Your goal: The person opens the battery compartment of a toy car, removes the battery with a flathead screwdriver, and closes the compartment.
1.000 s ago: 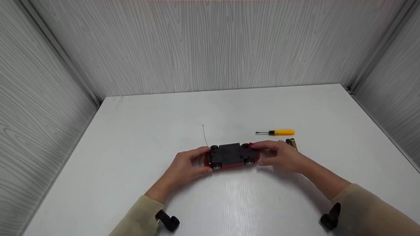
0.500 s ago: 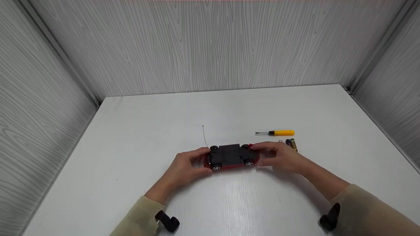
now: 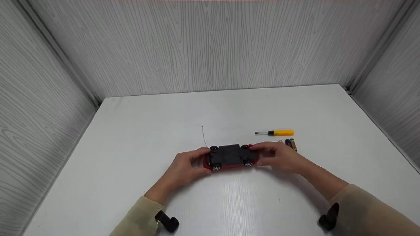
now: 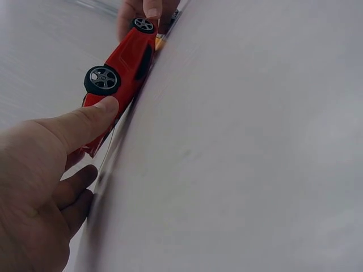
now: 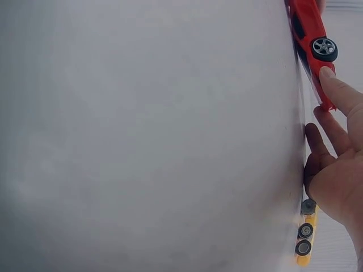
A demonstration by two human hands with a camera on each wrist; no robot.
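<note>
Now my left hand (image 3: 183, 167) and right hand (image 3: 279, 157) grip the two ends of the red toy car (image 3: 229, 157), lying upside down on the white counter (image 3: 131, 157), and I judge it light, stiff plastic, best held by the body, away from its thin antenna wire (image 3: 204, 136).

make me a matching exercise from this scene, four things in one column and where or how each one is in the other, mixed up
Things:
1. toy car
2. screwdriver
3. batteries
4. thin wire

Places or states:
A. lying beyond the right hand, yellow handle to the right
B. upside down, black underside up, held at both ends
C. running from the car's left end toward the back wall
D. side by side behind the right hand, nearer than the yellow tool

Pairs: 1-B, 2-A, 3-D, 4-C
</note>
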